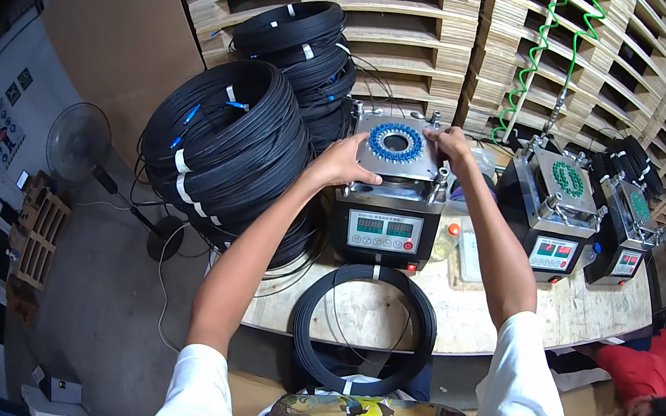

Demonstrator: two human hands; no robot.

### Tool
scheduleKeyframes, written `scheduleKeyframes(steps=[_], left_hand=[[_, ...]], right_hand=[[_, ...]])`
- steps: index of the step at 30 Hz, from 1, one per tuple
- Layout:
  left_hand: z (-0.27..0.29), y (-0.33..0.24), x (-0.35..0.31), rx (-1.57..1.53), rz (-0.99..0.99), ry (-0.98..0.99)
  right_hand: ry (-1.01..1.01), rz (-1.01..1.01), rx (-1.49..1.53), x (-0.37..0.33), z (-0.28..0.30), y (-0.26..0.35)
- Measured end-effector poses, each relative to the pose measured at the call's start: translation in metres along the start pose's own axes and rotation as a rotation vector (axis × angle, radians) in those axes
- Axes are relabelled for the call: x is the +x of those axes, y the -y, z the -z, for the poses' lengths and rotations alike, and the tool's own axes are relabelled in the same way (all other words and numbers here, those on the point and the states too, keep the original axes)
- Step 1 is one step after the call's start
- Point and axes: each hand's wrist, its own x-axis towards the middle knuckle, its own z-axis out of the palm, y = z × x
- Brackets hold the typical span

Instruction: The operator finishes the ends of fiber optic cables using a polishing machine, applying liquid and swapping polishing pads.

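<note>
A square metal plate (372, 122) with a ring of blue connectors (396, 143) around a round central hole sits on top of a black bench machine (349, 213). My left hand (338, 163) grips the plate's left front edge, its thumb along the front. At the far right corner, my right hand (449, 144) has its fingers closed on the plate's edge beside a metal corner post. The fingertips of both hands are partly hidden. Lit digits and a row of buttons show on the machine's front panel (385, 231).
Big black cable coils (225, 159) are stacked at the left, and another coil (305, 323) lies at the table's front edge. Two similar machines (552, 196) with green connectors stand to the right. A small bottle with a red cap (447, 243) is nearby. A person in red (646, 371) is at the lower right.
</note>
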Motion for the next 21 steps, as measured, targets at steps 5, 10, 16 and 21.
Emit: scheduleKeyframes(steps=[5,10,16,21], left_hand=[[-0.01,-0.031,-0.002,-0.059,-0.063,-0.193],[0.008,-0.056,0.001,-0.064,-0.214,-0.506],[0.022,-0.012,0.018,0.154,-0.086,-0.6],[-0.01,0.012,0.033,-0.004,0.15,-0.563]], right_hand=[[-0.063,0.128,0.334,0.024,0.019,0.025],[-0.094,0.32,0.225,0.025,0.029,0.098],[0.075,0.369,-0.063,0.025,-0.015,0.149],[-0.1,0.485,-0.11,0.052,-0.032,0.124]])
